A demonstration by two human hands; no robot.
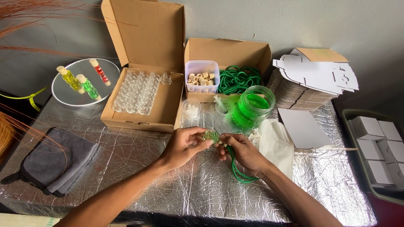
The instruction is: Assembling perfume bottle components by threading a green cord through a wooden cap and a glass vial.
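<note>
A table [126,176] covered in crinkled silver foil is standing against a grey wall. At far left a folded grey cloth [54,166] is lying beside a round mirror [67,90] carrying three small filled bottles. An open cardboard box [139,101] is holding rows of clear empty bottles. At centre the left hand [183,145] is pinching a small green-filled bottle [210,136] — the right hand [242,152] is closing on its neck and gripping a looped green cord [236,170]. Behind them a jar of green liquid [252,107] is standing; farther right, flat white carton blanks [315,75] are lying stacked.
</note>
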